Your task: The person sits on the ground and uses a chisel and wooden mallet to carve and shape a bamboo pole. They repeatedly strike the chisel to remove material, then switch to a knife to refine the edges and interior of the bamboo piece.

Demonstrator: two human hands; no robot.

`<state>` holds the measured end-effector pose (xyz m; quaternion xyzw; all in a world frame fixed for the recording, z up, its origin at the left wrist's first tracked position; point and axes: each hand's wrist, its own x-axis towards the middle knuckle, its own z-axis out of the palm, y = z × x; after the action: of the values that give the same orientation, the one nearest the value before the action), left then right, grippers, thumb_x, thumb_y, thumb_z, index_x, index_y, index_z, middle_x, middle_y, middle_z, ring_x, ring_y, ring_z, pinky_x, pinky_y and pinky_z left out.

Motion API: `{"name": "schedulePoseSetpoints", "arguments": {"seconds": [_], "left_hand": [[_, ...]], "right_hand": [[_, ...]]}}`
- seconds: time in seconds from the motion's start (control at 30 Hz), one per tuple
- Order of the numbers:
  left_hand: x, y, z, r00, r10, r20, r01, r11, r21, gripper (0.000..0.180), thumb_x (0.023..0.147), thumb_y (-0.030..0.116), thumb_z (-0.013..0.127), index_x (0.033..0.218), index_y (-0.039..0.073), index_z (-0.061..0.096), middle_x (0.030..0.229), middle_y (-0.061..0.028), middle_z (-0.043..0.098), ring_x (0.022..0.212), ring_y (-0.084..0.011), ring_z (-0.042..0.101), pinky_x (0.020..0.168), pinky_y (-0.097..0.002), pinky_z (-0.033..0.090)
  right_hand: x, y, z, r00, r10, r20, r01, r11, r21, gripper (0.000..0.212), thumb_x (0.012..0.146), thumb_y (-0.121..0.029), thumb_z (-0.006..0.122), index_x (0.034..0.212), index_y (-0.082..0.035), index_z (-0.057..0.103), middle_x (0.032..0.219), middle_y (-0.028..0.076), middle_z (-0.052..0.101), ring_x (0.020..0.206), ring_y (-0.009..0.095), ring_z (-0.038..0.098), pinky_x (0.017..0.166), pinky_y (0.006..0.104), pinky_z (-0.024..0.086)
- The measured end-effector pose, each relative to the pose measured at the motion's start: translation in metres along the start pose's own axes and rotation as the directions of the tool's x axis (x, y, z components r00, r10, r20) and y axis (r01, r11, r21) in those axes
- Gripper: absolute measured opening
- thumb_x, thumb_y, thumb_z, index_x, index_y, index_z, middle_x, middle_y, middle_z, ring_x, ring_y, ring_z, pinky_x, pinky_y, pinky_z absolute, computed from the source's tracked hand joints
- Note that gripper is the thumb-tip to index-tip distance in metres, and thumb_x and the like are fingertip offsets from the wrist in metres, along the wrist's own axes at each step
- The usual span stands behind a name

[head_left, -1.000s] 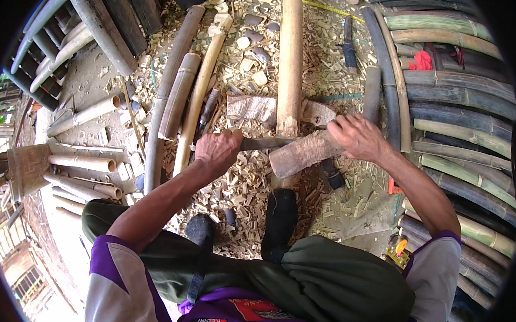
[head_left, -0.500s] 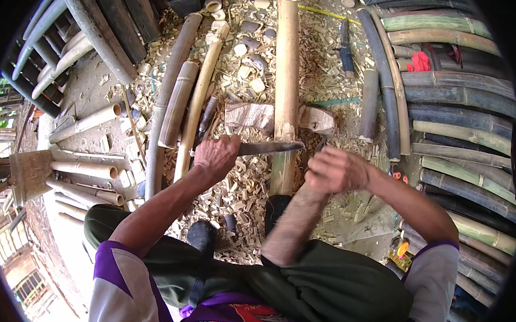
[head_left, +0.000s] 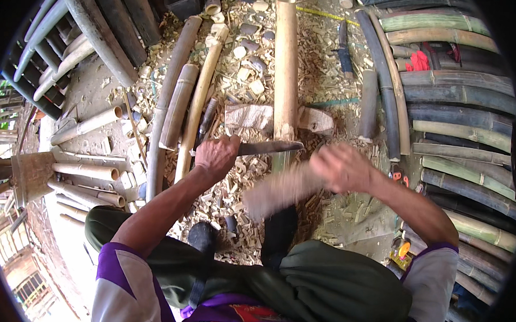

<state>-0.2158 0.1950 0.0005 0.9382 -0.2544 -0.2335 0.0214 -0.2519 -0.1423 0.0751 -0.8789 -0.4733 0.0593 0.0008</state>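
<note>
My left hand (head_left: 216, 158) is closed around the handle of a large knife (head_left: 269, 148). Its dark blade lies crosswise over a pale bamboo pole (head_left: 284, 62), close to the pole's near end. Under the pole sits a rough wooden block (head_left: 249, 116), showing on both sides of it. In my right hand (head_left: 340, 164) is a wooden mallet (head_left: 279, 191), smeared by motion, its thick end pointing left just on the near side of the blade. A gap shows between mallet and blade. The mallet partly covers the greenish near end of the pole.
Wood chips (head_left: 230, 191) cover the ground around my feet. Bamboo lengths (head_left: 177, 101) lie at left, and a dark pole (head_left: 385, 86) at right. A large stack of bamboo (head_left: 457, 100) fills the right side. A sheathed tool (head_left: 344, 51) lies beyond the block.
The mallet has swung upward from beside my right knee toward the blade, with my right hand shifting slightly right. My left hand and the knife have stayed nearly in place.
</note>
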Motion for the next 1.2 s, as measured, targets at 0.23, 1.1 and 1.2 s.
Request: {"name": "schedulePoseSetpoints", "arguments": {"seconds": [0.23, 1.1, 1.2], "left_hand": [[0.001, 0.003, -0.007, 1.000, -0.009, -0.013, 0.009, 1.000, -0.020, 0.010, 0.095, 0.011, 0.051, 0.099, 0.003, 0.054, 0.092, -0.0201, 0.070, 0.076, -0.0333, 0.073, 0.061, -0.0472, 0.057], [0.071, -0.023, -0.056, 0.962, 0.213, 0.174, -0.120, 0.894, -0.431, 0.068, 0.096, 0.063, 0.057, 0.072, 0.000, 0.070, 0.060, -0.0099, 0.061, 0.063, -0.0227, 0.065, 0.067, -0.0439, 0.052], [0.075, -0.024, -0.050, 0.943, 0.197, 0.268, -0.051, 0.882, -0.469, 0.067, 0.095, 0.062, 0.059, 0.073, -0.001, 0.070, 0.062, -0.0110, 0.064, 0.065, -0.0234, 0.067, 0.068, -0.0436, 0.053]], "right_hand": [[-0.008, 0.002, 0.000, 0.973, 0.211, 0.094, -0.191, 0.964, -0.188, 0.023, 0.078, -0.015, 0.072, 0.096, -0.005, 0.060, 0.087, 0.014, 0.064, 0.066, 0.021, 0.064, 0.056, 0.0361, 0.055], [-0.055, -0.031, -0.052, 0.446, 0.734, 0.512, -0.239, -0.454, 0.859, 0.067, 0.081, -0.016, 0.076, 0.135, 0.003, 0.041, 0.095, 0.012, 0.062, 0.062, 0.020, 0.065, 0.053, 0.0349, 0.056], [-0.060, -0.027, -0.050, 0.392, 0.712, 0.582, -0.246, -0.529, 0.812, 0.065, 0.082, -0.016, 0.076, 0.136, 0.001, 0.043, 0.096, 0.012, 0.063, 0.068, 0.020, 0.066, 0.058, 0.0344, 0.057]]}}
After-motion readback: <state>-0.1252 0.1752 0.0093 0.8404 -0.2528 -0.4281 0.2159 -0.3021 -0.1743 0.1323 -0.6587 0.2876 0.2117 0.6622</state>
